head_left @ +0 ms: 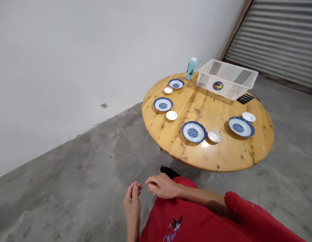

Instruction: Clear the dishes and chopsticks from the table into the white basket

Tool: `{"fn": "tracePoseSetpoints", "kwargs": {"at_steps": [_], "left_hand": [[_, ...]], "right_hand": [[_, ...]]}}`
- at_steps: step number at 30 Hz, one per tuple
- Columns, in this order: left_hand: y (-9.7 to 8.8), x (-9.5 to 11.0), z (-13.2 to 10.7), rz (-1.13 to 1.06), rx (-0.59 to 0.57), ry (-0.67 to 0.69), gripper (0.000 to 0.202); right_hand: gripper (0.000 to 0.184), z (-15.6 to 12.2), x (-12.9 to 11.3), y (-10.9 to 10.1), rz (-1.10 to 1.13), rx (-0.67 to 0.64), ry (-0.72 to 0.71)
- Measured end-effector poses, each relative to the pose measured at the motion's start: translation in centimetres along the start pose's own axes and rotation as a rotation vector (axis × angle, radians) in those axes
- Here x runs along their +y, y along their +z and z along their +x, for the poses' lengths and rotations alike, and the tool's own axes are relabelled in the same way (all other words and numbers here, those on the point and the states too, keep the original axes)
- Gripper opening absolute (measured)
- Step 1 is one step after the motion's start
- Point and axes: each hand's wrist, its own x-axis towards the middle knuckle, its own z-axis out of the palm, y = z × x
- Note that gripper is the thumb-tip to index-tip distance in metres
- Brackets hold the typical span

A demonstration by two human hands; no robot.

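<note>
My left hand [132,196] hovers in front of my body, fingers loosely bent and holding nothing. Close beside it, my right hand [162,186] is also bare, its fingers half curled and apart. The two hands do not touch. Both are off the near edge of a round wooden table [208,161]. Nearest to them on it is a blue-and-white plate [194,132], with a small white dish [215,136] at its right. Another patterned plate [241,126] sits further right with a white dish [248,117] behind it.
On the table's left are two more patterned plates, a middle one [163,104] and a far one [176,83], each near a white dish. A white plastic basket [226,84], a turquoise bottle [191,69] and a black slotted object [245,98] stand at the back. A wall rises left.
</note>
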Motion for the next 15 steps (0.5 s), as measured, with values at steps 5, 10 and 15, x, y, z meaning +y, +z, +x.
{"fn": "tracePoseSetpoints", "kwargs": {"at_steps": [5, 10, 15], "left_hand": [[1.6, 2.1, 6.8, 0.094, -0.176, 0.101, 0.044], [-0.3, 5.0, 15.1, 0.133, -0.147, 0.023, 0.050], [-2.7, 10.2, 23.8, 0.195, -0.051, -0.070, 0.057]], "right_hand": [[0.030, 6.0, 0.9, 0.0, 0.004, 0.048, 0.059], [0.029, 16.0, 1.8, -1.5, 0.151, 0.067, 0.098], [0.030, 27.1, 1.9, -5.3, 0.404, 0.102, 0.106]]}}
